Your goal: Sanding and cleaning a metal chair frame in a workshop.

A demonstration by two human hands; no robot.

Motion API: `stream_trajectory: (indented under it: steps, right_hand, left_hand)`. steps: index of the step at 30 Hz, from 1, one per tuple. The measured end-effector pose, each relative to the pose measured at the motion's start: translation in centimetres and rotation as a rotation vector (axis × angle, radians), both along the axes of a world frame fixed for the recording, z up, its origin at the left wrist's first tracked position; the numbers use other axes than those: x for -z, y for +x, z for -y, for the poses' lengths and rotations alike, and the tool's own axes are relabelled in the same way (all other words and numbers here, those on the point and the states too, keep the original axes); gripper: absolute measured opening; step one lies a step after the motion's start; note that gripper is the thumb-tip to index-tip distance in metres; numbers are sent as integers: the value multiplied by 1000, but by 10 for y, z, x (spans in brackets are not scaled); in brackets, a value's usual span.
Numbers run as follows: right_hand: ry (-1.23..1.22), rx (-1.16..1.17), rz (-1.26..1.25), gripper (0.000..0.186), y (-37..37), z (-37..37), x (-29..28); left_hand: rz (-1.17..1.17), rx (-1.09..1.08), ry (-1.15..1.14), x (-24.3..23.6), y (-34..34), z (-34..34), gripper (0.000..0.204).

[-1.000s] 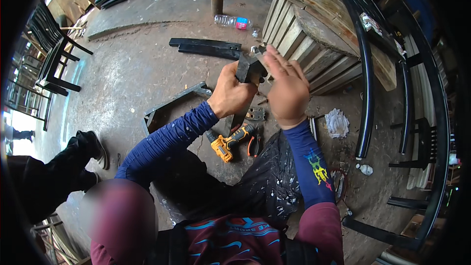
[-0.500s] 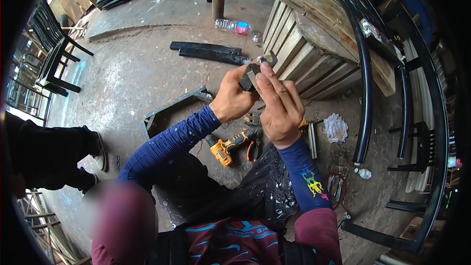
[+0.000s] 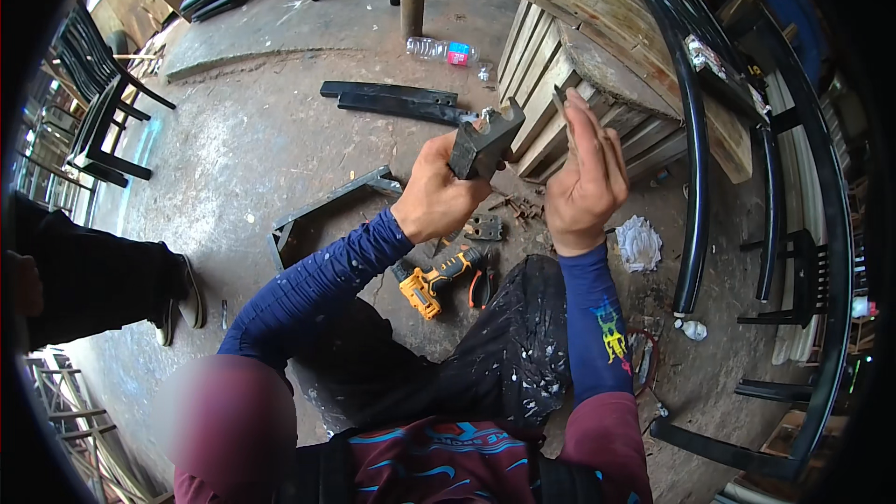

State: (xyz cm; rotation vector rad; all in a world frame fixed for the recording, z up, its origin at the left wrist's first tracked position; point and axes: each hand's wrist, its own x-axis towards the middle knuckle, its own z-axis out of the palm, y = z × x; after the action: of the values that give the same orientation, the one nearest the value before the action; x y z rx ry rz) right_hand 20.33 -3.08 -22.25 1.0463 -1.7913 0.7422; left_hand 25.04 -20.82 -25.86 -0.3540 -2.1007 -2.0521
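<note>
Concrete floor (image 3: 224, 159) spreads beneath as my left hand (image 3: 437, 190) clamps a notched black block (image 3: 483, 142); just beside it, my right hand (image 3: 588, 182), fingers straight, holds a thin dark strip (image 3: 560, 100).

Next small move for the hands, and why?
Probably bring the right hand leftward until what looks like a thin flat piece at its fingers meets the dark notched block. The left hand already grips the block, its notched end is uncovered, and a gap separates it from the right hand. What the thin piece is, I can't tell.
</note>
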Motion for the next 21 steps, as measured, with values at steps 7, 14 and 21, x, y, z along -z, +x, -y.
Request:
stream_trajectory:
  steps: [7, 14, 21]
  right_hand:
    - [120, -90, -13, 29, 12, 26, 10]
    - [57, -156, 19, 33, 23, 24, 7]
    - [39, -155, 87, 33, 2, 31, 24]
  left_hand:
    - [12, -2, 40, 23, -5, 6, 27]
    - [-421, -302, -264, 36, -15, -9, 21]
    - [40, -124, 151, 22, -7, 12, 36]
